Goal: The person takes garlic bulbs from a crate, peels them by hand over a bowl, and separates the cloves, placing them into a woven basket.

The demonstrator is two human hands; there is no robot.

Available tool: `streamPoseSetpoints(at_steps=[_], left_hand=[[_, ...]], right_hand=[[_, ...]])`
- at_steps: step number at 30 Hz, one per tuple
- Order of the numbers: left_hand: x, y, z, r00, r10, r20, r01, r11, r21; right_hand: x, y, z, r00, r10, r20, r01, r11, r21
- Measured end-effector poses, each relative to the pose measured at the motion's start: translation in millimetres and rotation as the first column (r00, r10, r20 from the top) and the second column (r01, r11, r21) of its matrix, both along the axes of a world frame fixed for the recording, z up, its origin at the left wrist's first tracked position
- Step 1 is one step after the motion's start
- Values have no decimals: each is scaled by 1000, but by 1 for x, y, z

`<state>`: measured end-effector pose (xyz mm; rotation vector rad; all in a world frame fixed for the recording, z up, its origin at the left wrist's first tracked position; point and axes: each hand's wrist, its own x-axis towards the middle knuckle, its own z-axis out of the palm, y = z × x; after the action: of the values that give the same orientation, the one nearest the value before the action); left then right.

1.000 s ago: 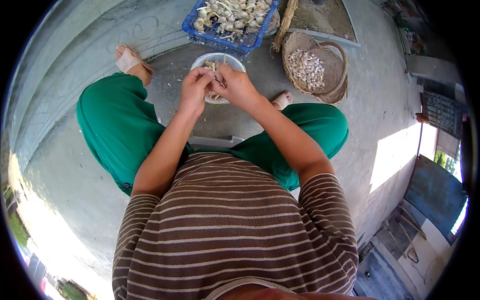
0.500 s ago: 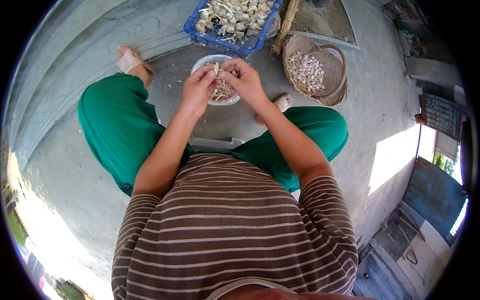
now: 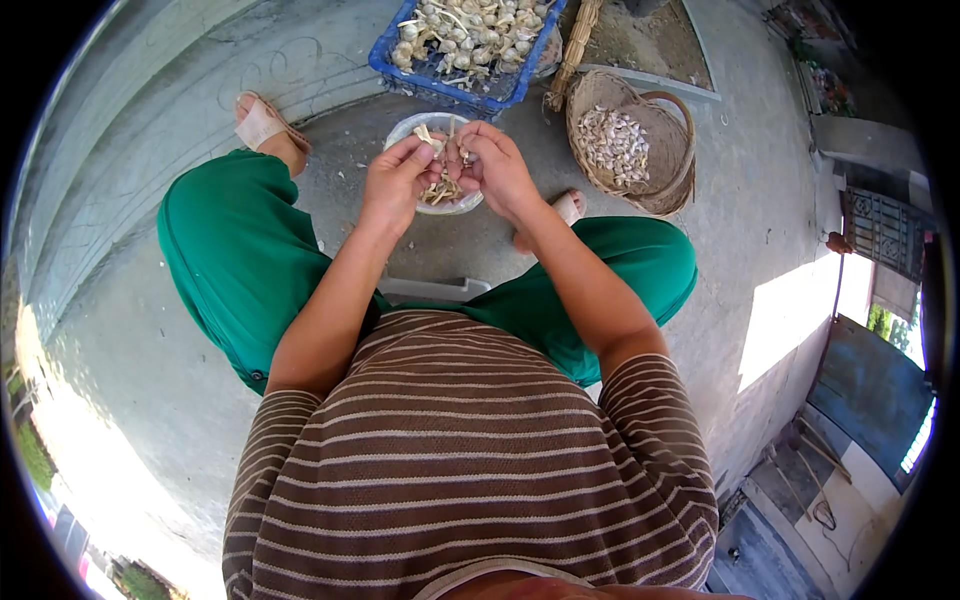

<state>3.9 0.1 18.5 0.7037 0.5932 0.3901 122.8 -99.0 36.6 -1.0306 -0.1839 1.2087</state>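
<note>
My left hand (image 3: 397, 183) is closed on a pale piece of garlic (image 3: 428, 138), pinched between thumb and fingertips. Just to its right, my right hand (image 3: 495, 170) is also closed, its fingertips around garlic (image 3: 466, 155) that is partly hidden by the fingers. Both hands hover over a white bowl (image 3: 402, 127) holding dry garlic stems and skins (image 3: 440, 190). Beyond the bowl stands a blue plastic crate (image 3: 440, 92) heaped with whole garlic bulbs (image 3: 470, 35).
A wicker basket (image 3: 655, 187) with a handle holds loose garlic cloves (image 3: 612, 145) at the right. Beside it lies a straw broom (image 3: 575, 50). My sandalled feet flank the bowl on the concrete floor (image 3: 330, 200). A grey stool edge (image 3: 432, 290) shows between my knees.
My hands have moved slightly apart. The garlic, held between both hands before, now shows as separate pieces, one in each hand.
</note>
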Motion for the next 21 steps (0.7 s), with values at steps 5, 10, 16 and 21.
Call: streamPoseSetpoints(at_steps=[5, 10, 16, 21], left_hand=[[1, -3, -3, 993, -17, -117, 36, 985, 168], [1, -3, -11, 973, -63, -220, 171, 837, 520], [-1, 4, 0, 945, -244, -220, 312, 875, 369], [0, 3, -7, 982, -190, -8, 190, 981, -46]], right_hand=[[4, -1, -3, 990, -14, 137, -5, 991, 136], [-3, 2, 0, 535, 74, 842, 3, 996, -89], [-2, 3, 3, 531, 62, 845, 21, 996, -86], [-3, 2, -7, 761, 5, 649, 30, 999, -43]])
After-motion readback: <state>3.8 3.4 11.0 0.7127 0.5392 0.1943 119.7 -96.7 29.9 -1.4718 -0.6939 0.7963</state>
